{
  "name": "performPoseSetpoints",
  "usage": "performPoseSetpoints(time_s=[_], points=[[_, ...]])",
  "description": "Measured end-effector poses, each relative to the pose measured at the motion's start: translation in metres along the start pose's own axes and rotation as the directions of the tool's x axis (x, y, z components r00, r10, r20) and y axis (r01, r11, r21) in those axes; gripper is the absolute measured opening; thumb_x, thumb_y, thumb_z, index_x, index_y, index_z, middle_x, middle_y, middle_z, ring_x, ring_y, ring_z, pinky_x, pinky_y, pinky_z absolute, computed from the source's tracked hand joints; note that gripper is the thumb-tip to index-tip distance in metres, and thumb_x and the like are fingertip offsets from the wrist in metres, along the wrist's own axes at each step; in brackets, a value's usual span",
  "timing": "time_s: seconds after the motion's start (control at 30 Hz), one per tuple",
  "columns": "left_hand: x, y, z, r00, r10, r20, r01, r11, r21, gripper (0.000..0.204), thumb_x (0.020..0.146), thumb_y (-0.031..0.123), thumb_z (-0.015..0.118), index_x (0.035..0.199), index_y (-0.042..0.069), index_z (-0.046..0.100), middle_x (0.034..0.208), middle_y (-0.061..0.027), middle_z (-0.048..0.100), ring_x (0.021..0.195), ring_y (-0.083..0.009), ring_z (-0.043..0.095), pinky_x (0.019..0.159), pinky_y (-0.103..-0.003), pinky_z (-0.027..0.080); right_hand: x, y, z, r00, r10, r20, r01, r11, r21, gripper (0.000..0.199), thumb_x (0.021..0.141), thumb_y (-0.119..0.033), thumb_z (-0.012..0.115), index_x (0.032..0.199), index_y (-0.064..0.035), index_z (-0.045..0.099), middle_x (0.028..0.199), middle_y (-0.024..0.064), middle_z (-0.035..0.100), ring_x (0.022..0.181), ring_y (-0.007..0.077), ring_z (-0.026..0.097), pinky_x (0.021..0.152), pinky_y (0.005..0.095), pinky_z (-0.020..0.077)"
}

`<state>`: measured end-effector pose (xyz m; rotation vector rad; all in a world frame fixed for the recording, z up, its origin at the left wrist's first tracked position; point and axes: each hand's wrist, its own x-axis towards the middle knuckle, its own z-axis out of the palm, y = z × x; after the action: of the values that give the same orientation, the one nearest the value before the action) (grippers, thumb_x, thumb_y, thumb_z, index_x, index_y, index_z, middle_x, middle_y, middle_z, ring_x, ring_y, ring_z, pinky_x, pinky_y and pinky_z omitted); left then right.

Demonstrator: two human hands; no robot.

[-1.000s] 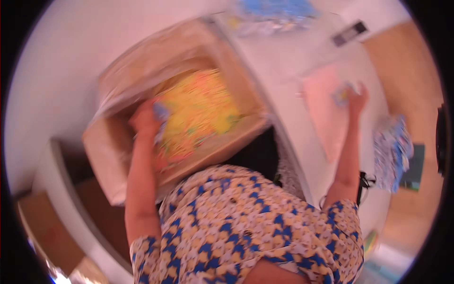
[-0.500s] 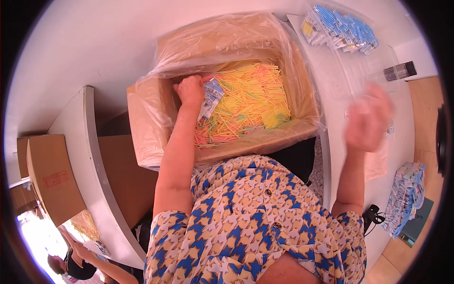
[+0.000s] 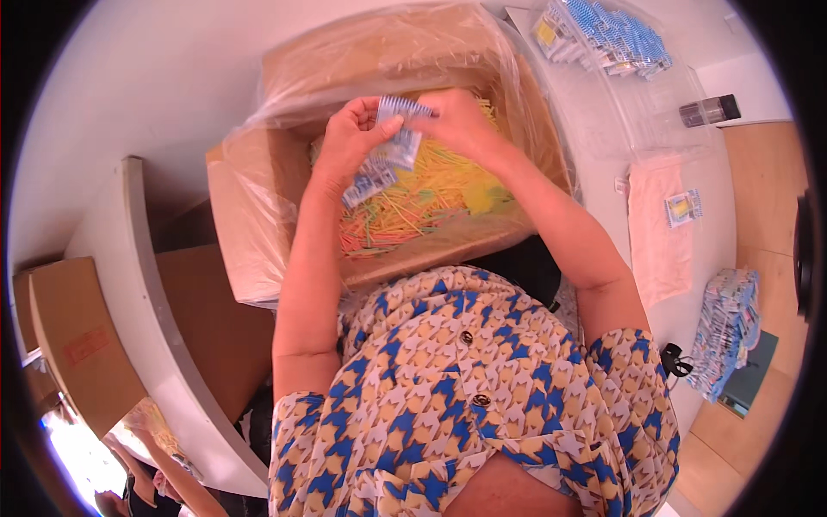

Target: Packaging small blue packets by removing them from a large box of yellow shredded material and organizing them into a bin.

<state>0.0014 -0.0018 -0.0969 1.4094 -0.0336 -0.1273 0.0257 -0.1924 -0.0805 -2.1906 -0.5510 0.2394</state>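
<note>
My left hand (image 3: 345,142) is above the open carton, its thumb and fingers closed on a small blue-and-white striped plastic packet (image 3: 401,142). My right hand (image 3: 461,125) comes in from the other side, fingers pinched at the packet's upper right edge, slightly blurred. Just below my left hand is another such packet (image 3: 370,183); whether the hand also holds it or it rests on the sticks I cannot tell. Thin yellow, pink and green sticks (image 3: 439,202) fill the carton (image 3: 250,207), which is lined with clear plastic.
On the right-hand table, a clear tray holds striped packets (image 3: 616,39) beside a dark-capped jar (image 3: 711,110). A single packet (image 3: 683,208) lies on a pink cloth (image 3: 659,250). Bundled packets (image 3: 728,332) stand farther right. At left are a partition (image 3: 142,258), cartons (image 3: 82,340) and another person's arms (image 3: 172,474).
My right hand has moved left from the table to the packet over the carton. My left hand has shifted slightly. The packet on the pink cloth is now in plain sight.
</note>
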Motion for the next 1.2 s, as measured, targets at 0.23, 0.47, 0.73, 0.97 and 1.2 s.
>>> performPoseSetpoints(time_s=[0.23, 0.47, 0.73, 0.97, 1.2], points=[[-0.001, -0.01, 0.003, 0.989, -0.029, 0.142, -0.007, 0.969, 0.247, 0.012, 0.083, 0.009, 0.064, 0.085, -0.002, 0.068, 0.07, 0.0032, 0.063, 0.062, -0.0029, 0.05, 0.055, -0.021, 0.042, -0.019, 0.001, -0.016, 0.981, 0.181, 0.071, -0.195, 0.9, 0.389, 0.013, 0.073, -0.011, 0.065, 0.08, 0.0003, 0.064, 0.07, 0.0189, 0.059, 0.057, 0.0264, 0.054, 0.058, 0.0366, 0.045], [0.005, -0.01, 0.013, 0.995, 0.099, -0.031, -0.091, 0.975, 0.2, 0.012, 0.077, 0.008, 0.069, 0.083, -0.003, 0.069, 0.064, -0.0001, 0.063, 0.056, -0.0031, 0.049, 0.051, -0.022, 0.041, -0.058, 0.084, 0.014, 0.824, 0.152, 0.546, 0.25, 0.767, -0.591, 0.011, 0.071, -0.009, 0.063, 0.08, -0.0027, 0.064, 0.081, 0.0134, 0.064, 0.078, 0.0314, 0.062, 0.07, 0.0386, 0.0499], [0.012, -0.011, 0.011, 0.996, 0.089, -0.024, -0.082, 0.974, 0.213, 0.017, 0.075, 0.012, 0.071, 0.085, -0.001, 0.07, 0.064, -0.0014, 0.064, 0.058, -0.0033, 0.051, 0.054, -0.022, 0.043, -0.069, 0.106, 0.022, 0.775, -0.01, 0.632, 0.472, 0.676, -0.567, 0.01, 0.07, -0.003, 0.057, 0.076, -0.0021, 0.065, 0.081, 0.0177, 0.063, 0.08, 0.0337, 0.063, 0.07, 0.0425, 0.0501], [0.009, -0.009, 0.011, 0.999, 0.038, 0.024, -0.041, 0.985, 0.165, 0.013, 0.078, 0.008, 0.068, 0.086, -0.002, 0.069, 0.068, -0.0002, 0.064, 0.06, -0.0033, 0.053, 0.055, -0.021, 0.043, -0.066, 0.12, 0.02, 0.726, -0.007, 0.688, 0.478, 0.725, -0.496, 0.012, 0.063, -0.005, 0.063, 0.074, -0.0006, 0.063, 0.081, 0.0187, 0.063, 0.081, 0.0365, 0.061, 0.071, 0.0422, 0.0492], [0.008, -0.006, 0.011, 0.989, -0.045, 0.142, 0.022, 0.988, 0.155, 0.009, 0.079, 0.005, 0.067, 0.084, -0.003, 0.069, 0.068, 0.0019, 0.063, 0.061, -0.0037, 0.054, 0.057, -0.021, 0.044, -0.057, 0.108, -0.004, 0.753, 0.085, 0.653, 0.344, 0.795, -0.5, 0.015, 0.062, -0.008, 0.062, 0.075, 0.0008, 0.061, 0.079, 0.0186, 0.061, 0.079, 0.0356, 0.061, 0.071, 0.0401, 0.0496]])
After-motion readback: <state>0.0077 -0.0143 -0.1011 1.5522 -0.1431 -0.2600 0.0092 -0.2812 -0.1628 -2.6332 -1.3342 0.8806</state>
